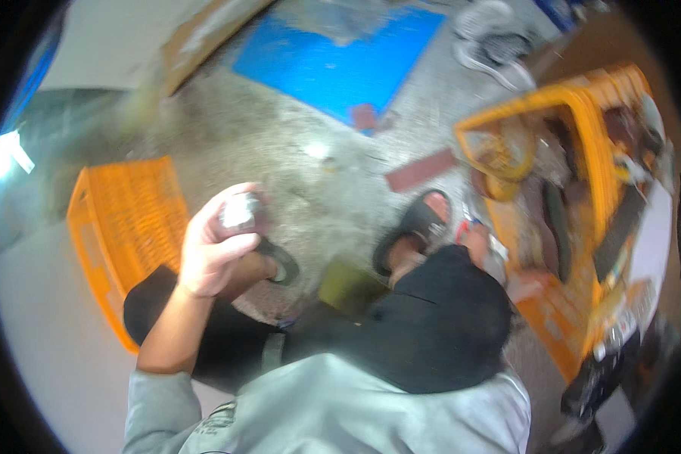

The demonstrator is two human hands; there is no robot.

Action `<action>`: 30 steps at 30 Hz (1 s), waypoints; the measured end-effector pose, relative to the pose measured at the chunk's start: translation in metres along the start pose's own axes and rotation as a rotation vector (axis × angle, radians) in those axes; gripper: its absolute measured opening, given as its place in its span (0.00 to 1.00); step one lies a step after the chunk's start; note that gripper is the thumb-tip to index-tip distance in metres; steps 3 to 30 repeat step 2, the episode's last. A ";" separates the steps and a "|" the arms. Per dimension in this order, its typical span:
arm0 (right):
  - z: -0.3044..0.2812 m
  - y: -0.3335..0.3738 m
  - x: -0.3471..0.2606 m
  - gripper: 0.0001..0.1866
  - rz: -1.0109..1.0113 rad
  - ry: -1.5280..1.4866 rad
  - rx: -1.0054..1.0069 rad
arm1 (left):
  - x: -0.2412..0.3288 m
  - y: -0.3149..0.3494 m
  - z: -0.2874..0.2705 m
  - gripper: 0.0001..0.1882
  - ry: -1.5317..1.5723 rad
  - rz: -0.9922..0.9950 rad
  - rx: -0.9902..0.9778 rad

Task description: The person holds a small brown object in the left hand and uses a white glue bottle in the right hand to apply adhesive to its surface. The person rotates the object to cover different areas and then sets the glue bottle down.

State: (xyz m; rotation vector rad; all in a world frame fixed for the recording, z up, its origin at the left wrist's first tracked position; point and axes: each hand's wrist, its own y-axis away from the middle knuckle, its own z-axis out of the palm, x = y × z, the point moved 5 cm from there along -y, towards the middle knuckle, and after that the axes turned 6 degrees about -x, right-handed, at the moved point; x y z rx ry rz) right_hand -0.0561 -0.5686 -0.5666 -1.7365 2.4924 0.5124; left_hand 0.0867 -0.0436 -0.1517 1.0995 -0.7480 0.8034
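My left hand [210,246], raised over the left knee, is closed around a small shiny silvery rounded object [239,212]. Glare and blur hide what kind of object it is. Beyond my right knee a part of my right hand [474,242] shows, beside the yellow-orange crate on the right. A small red and white item lies close to it. The knee covers much of this hand, and its fingers are not clear.
An orange plastic crate [129,227] stands at my left. The right-hand yellow-orange crate [599,159] holds mixed pieces, with a yellow tape roll [507,163] at its far end. A blue sheet [340,72], reddish-brown strip [421,169] and grey shoes [492,53] lie ahead.
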 end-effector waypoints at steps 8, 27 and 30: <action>0.020 -0.016 -0.029 0.12 -0.024 0.047 0.003 | 0.000 -0.001 0.006 0.35 0.063 0.038 -0.034; 0.020 -0.016 -0.029 0.12 -0.024 0.047 0.003 | 0.000 -0.001 0.006 0.35 0.063 0.038 -0.034; 0.020 -0.016 -0.029 0.12 -0.024 0.047 0.003 | 0.000 -0.001 0.006 0.35 0.063 0.038 -0.034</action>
